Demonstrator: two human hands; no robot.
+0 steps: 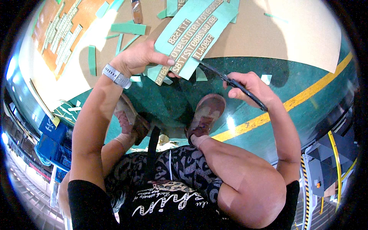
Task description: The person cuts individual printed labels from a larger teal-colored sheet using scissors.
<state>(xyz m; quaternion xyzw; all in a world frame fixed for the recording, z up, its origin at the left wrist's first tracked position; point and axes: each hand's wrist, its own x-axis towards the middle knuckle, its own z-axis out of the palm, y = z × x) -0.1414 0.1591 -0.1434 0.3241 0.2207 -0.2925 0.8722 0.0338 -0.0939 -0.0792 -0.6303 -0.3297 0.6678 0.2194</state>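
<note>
My left hand (pixel 140 57) grips the lower left part of a mint-green sheet (pixel 163 36), with the thumb on top and fingertips showing below. Rows of tan, mirror-reversed characters run across this sheet, and cuts split its near end into strips. In my right hand (pixel 251 88) is a pair of long black scissors (pixel 214 71), gripped by the handles. Their tips reach the sheet's lower right edge, beside a row of characters. How far the blades stand apart is too small to tell.
Green offcuts (pixel 128 28) lie on the brown board (pixel 245 42), others on the green floor (pixel 249 128). A brown-handled tool (pixel 137 11) lies at the far side. An orange sheet (pixel 57 34) with character strips is far left. A yellow line (pixel 268 115) crosses the floor; blue bins (pixel 53 134) stand left.
</note>
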